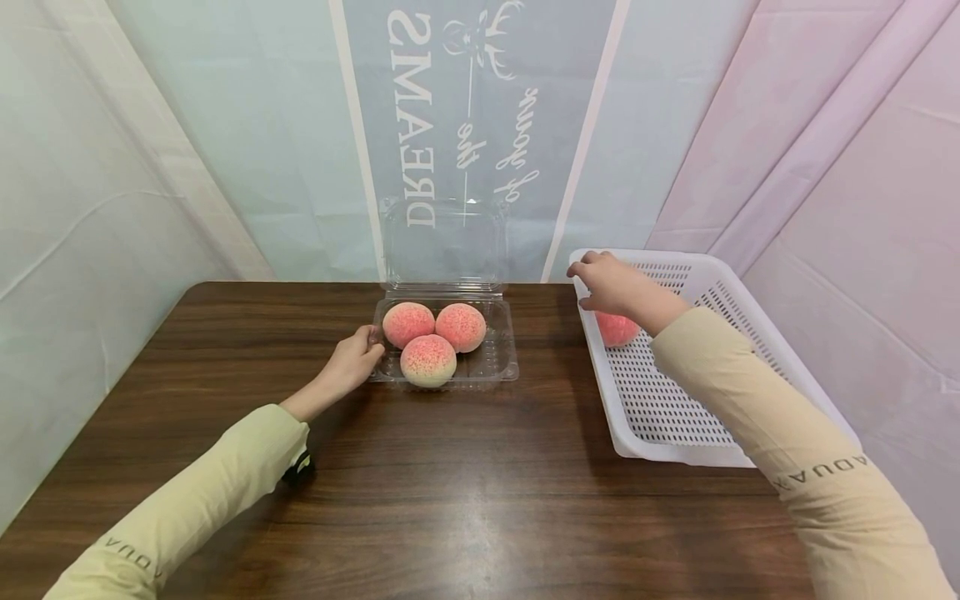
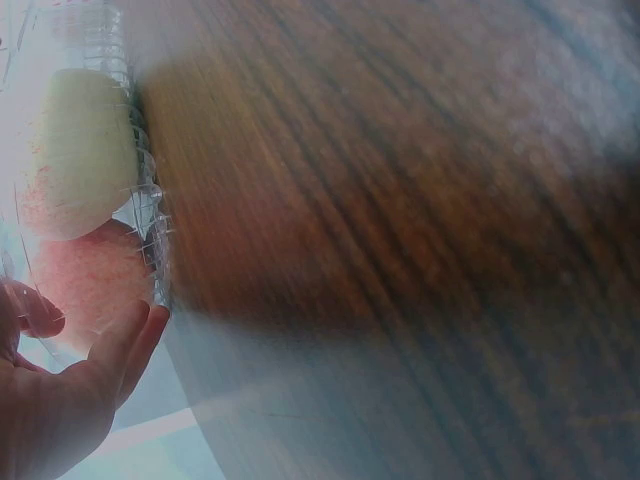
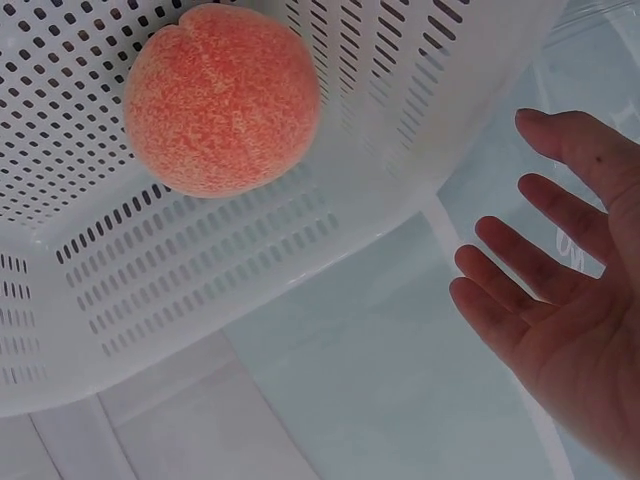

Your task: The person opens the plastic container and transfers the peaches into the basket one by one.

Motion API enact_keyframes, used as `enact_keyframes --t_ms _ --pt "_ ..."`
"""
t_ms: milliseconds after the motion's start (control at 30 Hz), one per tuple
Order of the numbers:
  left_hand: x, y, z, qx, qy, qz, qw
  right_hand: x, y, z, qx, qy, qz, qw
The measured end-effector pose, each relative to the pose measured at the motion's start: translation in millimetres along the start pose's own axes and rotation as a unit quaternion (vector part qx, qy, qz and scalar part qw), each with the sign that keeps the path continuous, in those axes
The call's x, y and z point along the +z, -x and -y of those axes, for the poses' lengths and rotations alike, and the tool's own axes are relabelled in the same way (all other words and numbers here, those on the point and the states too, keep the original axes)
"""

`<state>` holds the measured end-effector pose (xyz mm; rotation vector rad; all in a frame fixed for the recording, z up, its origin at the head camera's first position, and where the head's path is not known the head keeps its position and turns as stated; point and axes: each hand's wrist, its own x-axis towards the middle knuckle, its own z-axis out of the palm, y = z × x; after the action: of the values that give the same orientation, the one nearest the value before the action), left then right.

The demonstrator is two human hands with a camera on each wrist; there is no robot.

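A clear plastic clamshell box stands on the table with its lid raised at the back. Three pink-and-cream peaches lie in it: a back-left peach, a back-right peach and a front peach. My left hand pinches the box's left wall between thumb and fingers. Over the far left corner of a white perforated basket, my right hand is held with fingers loosely extended and holds nothing. A pink peach sits in the basket below it, partly hidden in the head view.
The dark wood table carries the box at its back middle and the basket at its right. Printed cloth hangs behind the table's far edge, and a pale cloth hangs at the right.
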<state>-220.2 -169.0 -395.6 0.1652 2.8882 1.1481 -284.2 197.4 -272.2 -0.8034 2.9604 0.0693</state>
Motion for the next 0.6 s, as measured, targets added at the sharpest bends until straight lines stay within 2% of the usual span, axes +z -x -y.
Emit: enact_keyframes --t_ms 600 --pt "-0.2 0.7 -1.0 0.005 -0.004 -0.004 1.0000 -2 -4.6 13 -0.014 0.020 -0.005 0.9997"
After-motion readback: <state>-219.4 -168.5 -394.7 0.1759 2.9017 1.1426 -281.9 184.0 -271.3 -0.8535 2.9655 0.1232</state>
